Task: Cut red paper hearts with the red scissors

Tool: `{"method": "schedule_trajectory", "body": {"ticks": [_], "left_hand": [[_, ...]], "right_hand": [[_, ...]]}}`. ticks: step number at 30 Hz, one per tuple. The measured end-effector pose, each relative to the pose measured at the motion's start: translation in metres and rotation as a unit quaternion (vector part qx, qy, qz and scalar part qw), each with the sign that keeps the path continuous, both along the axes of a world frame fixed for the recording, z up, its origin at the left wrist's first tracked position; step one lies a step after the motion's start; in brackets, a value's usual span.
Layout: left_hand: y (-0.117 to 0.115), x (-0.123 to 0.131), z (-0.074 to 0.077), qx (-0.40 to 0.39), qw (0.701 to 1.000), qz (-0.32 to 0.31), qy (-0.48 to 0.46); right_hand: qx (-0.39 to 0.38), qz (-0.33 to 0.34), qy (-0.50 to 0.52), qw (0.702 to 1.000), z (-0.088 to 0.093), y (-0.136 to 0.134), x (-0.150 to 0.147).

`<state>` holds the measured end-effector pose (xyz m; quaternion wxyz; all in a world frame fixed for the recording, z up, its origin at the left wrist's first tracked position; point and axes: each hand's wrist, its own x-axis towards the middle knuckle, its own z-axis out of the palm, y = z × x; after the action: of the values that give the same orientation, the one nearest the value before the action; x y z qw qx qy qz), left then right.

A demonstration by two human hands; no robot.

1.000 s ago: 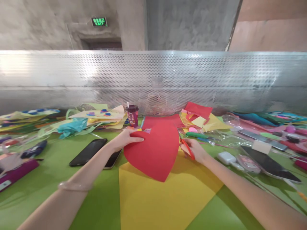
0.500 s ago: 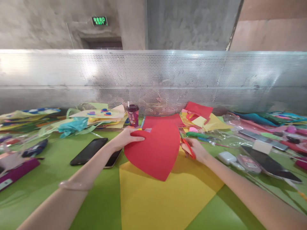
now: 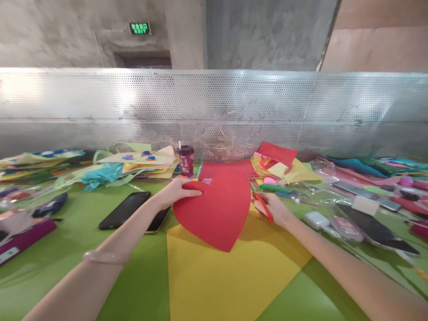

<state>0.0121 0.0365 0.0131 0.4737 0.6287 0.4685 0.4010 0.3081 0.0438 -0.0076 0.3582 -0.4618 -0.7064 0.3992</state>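
Observation:
A large red paper heart (image 3: 216,211), point toward me, is held above a yellow sheet (image 3: 220,281) on the green table. My left hand (image 3: 180,191) grips the heart's upper left lobe, thumb on top and the other fingers mostly out of sight beneath. Red-handled scissors (image 3: 265,207) are in my right hand (image 3: 274,209), its fingers closed around the handles. Their blades are at the heart's right edge, and how far they are apart is hard to tell.
A purple cup (image 3: 186,161) stands behind my left hand. Left lies a black phone (image 3: 125,210); another phone is partly under my left wrist. Right are a white earphone case (image 3: 316,220) and a phone (image 3: 376,227). Paper scraps line the metal screen (image 3: 217,102).

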Motion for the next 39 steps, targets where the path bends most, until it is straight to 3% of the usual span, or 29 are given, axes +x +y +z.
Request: {"method": "schedule_trajectory", "body": {"ticks": [20,39], "left_hand": [[-0.0003,-0.0034,0.0027,0.01,1.0,-0.01,-0.007],[-0.0009,-0.0022,0.0033,0.016,1.0,-0.007,-0.008]], "right_hand": [[0.012,-0.028,0.003,1.0,-0.0004,0.0023,0.0012],[0.02,0.022,0.001,1.0,-0.0005,0.0018,0.0031]]}}
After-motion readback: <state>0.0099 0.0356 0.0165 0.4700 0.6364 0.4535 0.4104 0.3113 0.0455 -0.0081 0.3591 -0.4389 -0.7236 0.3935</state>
